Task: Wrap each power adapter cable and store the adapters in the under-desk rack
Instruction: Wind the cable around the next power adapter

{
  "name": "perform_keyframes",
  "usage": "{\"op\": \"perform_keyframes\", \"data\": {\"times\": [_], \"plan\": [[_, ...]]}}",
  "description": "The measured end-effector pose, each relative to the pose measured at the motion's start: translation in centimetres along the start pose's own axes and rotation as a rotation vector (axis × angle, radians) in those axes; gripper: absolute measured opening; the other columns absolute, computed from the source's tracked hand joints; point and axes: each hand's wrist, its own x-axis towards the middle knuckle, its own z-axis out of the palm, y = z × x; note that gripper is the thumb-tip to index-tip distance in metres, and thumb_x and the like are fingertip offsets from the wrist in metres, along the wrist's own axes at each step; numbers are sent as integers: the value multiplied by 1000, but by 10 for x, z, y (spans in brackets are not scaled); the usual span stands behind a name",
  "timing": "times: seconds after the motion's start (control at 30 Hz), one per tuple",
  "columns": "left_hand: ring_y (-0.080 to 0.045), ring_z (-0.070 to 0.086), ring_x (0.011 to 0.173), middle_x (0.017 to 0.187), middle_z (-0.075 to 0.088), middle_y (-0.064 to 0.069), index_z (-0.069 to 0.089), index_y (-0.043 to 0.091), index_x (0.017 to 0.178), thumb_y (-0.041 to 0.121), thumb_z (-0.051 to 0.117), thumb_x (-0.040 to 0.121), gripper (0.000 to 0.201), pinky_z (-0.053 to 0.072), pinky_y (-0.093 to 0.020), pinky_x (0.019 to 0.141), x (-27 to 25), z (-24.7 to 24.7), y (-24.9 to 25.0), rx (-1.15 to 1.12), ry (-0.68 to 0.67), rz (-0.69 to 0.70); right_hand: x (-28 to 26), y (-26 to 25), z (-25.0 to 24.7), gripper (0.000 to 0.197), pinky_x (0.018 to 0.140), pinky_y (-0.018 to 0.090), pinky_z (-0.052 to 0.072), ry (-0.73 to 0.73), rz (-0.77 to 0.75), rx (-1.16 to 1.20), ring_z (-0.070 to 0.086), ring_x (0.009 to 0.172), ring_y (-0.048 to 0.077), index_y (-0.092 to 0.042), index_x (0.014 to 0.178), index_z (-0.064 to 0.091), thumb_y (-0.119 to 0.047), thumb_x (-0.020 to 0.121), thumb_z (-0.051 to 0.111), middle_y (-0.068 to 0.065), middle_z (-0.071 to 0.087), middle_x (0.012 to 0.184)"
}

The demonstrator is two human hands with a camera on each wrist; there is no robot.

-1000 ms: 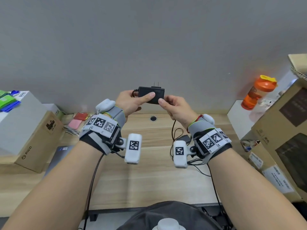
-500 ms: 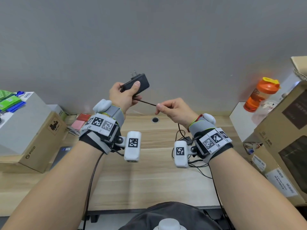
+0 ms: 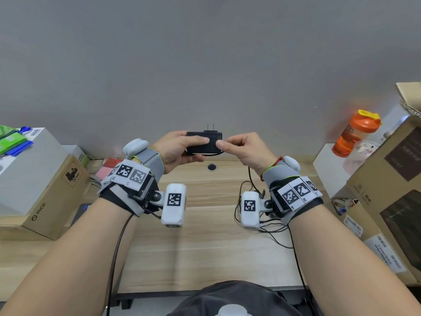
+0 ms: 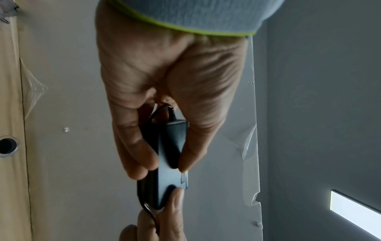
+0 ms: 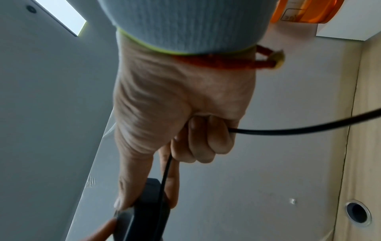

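Observation:
A black power adapter [image 3: 205, 142] with two prongs pointing up is held in the air above the back of the wooden desk [image 3: 205, 247]. My left hand [image 3: 180, 149] grips its left end between thumb and fingers; the adapter [image 4: 167, 156] shows edge-on in the left wrist view. My right hand [image 3: 241, 149] pinches the adapter's [image 5: 144, 216] right end, with the thin black cable [image 5: 288, 128] running through its curled fingers. The cable [image 3: 249, 179] hangs down from that hand to a loose tangle on the desk. The under-desk rack is out of sight.
A cable hole [image 3: 211, 166] sits in the desk below the adapter. Cardboard boxes [image 3: 45, 190] stand at the left, more boxes [image 3: 391, 190] at the right. An orange bottle [image 3: 355, 133] stands on a white block at the back right.
The left hand has turned the adapter back level, prongs up. The right hand has come in from the stretched cable and now pinches the adapter's right end.

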Motion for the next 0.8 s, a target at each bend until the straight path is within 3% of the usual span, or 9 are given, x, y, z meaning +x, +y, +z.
{"op": "perform_keyframes", "data": {"times": [0.07,0.13,0.23,0.33,0.47,0.6,0.7,0.8], "plan": [[-23,72,90,113,70,-14,66,1,118,19,77,82,42,58,-26,72,-1,0,1,9,4,-14,4,3,3,25,67,15,41,-11,-10,4,55,64,0,-11,92,78,-35,85,74,-7,72,68],[-25,73,84,111,70,-14,66,1,115,29,84,71,55,59,-27,71,-1,2,1,24,46,-11,6,4,5,25,80,25,45,-41,-8,3,61,78,7,-15,92,79,-38,83,75,3,77,87],[-24,72,71,105,71,-14,67,1,110,29,88,66,56,59,-24,63,2,4,0,27,143,38,7,3,8,21,68,19,40,-54,-11,-12,53,70,7,-14,90,78,-34,86,73,-1,70,76],[-21,67,57,97,72,-13,67,0,105,24,87,69,48,56,-21,56,4,2,-1,-7,230,71,5,3,9,18,62,20,36,-71,-14,-70,45,64,7,-12,86,76,-30,86,74,0,58,69],[-24,70,59,84,73,-9,69,4,91,24,91,64,41,59,-27,59,7,1,-6,160,293,119,3,1,9,22,50,13,32,-103,-4,-121,39,46,2,1,80,73,-20,85,76,-5,49,53],[-23,67,55,78,71,-9,68,2,87,24,92,62,41,59,-29,57,5,0,-10,306,235,97,8,-7,-1,15,57,18,35,-49,-36,-118,44,63,10,-15,73,73,-25,84,77,6,58,67],[-19,64,49,78,67,-12,65,1,85,16,90,65,35,58,-25,51,2,6,-12,342,179,83,13,-13,-8,15,68,21,43,-24,-68,-106,49,69,12,-17,73,70,-24,85,75,10,60,74],[-22,62,51,77,66,-12,64,2,85,17,90,66,35,57,-26,52,-1,13,-12,355,116,78,18,-16,-8,18,64,21,39,-3,-114,-94,43,67,16,-17,71,67,-23,86,74,9,52,71]]}}
